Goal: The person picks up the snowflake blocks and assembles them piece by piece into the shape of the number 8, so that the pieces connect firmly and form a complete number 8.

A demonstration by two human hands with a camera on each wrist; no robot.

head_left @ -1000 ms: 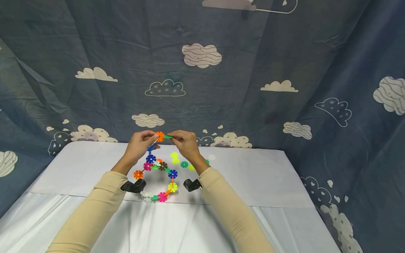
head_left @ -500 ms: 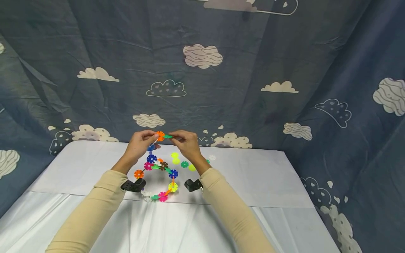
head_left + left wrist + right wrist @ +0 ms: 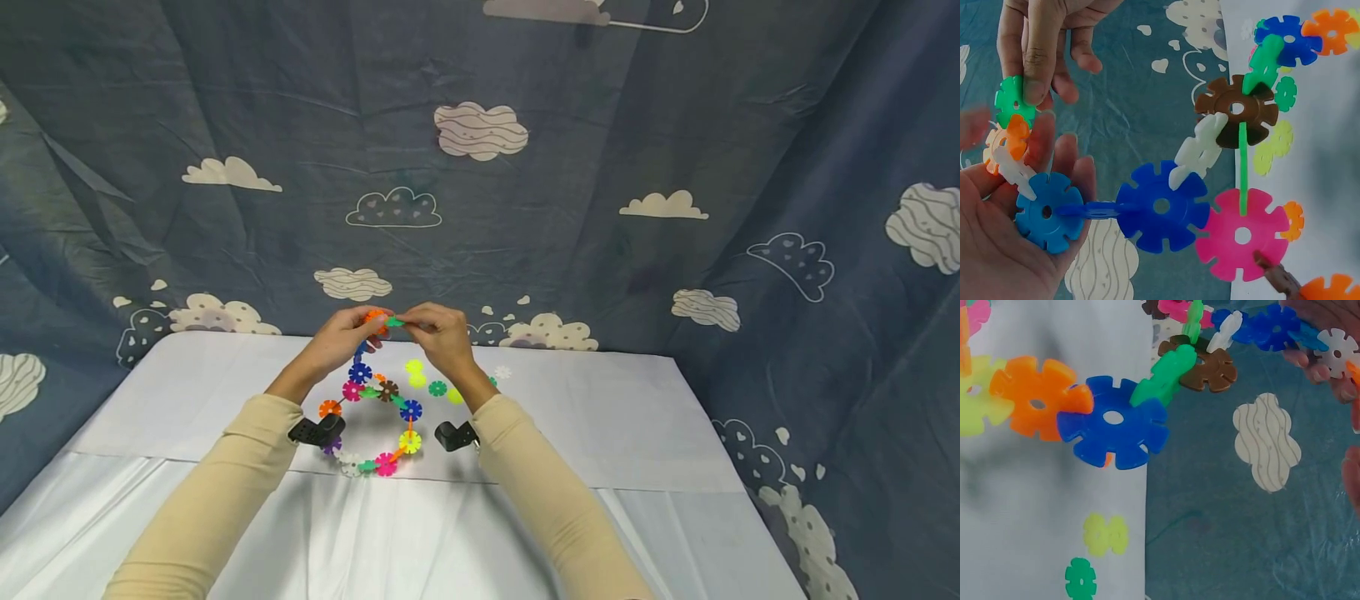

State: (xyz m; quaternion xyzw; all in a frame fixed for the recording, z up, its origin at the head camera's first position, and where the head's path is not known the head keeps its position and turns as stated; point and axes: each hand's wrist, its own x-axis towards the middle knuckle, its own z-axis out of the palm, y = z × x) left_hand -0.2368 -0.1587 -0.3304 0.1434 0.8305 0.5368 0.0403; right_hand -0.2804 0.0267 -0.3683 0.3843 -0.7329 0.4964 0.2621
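Observation:
A chain of colourful slotted plastic snowflake discs hangs from my left hand (image 3: 337,343), its lower part forming a loop. The left fingers hold the orange snowflake disc (image 3: 995,147) at the chain's top end. My right hand (image 3: 444,340) pinches a green snowflake disc (image 3: 1012,103) between thumb and finger, right at the orange pieces. A white disc (image 3: 1014,172) and a light-blue disc (image 3: 1047,220) lie against the left palm. From there the chain runs through a blue disc (image 3: 1163,215) to a pink disc (image 3: 1244,250) and a brown disc (image 3: 1219,103).
Loose yellow discs (image 3: 416,375), a green disc (image 3: 437,388) and a white disc (image 3: 503,373) lie on the white-covered table (image 3: 600,433), right of the chain. Behind it hangs a dark cloud-patterned curtain (image 3: 570,275). Black wrist cameras (image 3: 317,430) are worn on both wrists.
My left hand has turned slightly inward, so its fingers cover more of the orange disc, which now sits tilted. The right hand stays at the green disc. A purple disc shows near the left wrist.

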